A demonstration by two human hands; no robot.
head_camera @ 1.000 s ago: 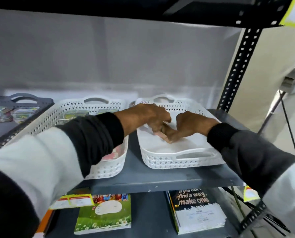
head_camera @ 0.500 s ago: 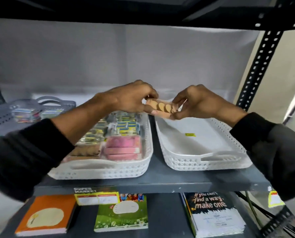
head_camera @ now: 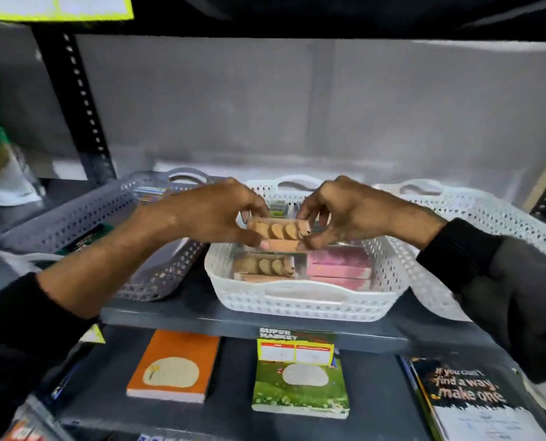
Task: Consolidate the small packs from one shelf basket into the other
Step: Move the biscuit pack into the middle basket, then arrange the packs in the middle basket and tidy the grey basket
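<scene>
A tan biscuit pack (head_camera: 278, 231) hangs lengthwise between my two hands, just above the middle white basket (head_camera: 300, 302). My left hand (head_camera: 214, 214) pinches its left end and my right hand (head_camera: 341, 211) pinches its right end. Inside that basket lie another biscuit pack (head_camera: 263, 265), pink packs (head_camera: 338, 268) and small green-labelled packs (head_camera: 277, 209) at the back. The white basket on the right (head_camera: 488, 218) is partly hidden by my right sleeve; its inside cannot be seen.
A grey basket (head_camera: 84, 218) with a few items stands on the left of the grey shelf (head_camera: 239, 319). An orange notebook (head_camera: 174, 366), a green notebook (head_camera: 300, 383) and a black booklet (head_camera: 468, 396) lie on the shelf below. Black perforated uprights (head_camera: 80, 100) frame the shelf.
Both hands lifted the biscuit pack out of the right basket and carried it left over the middle basket. The view swung left, bringing the grey basket in.
</scene>
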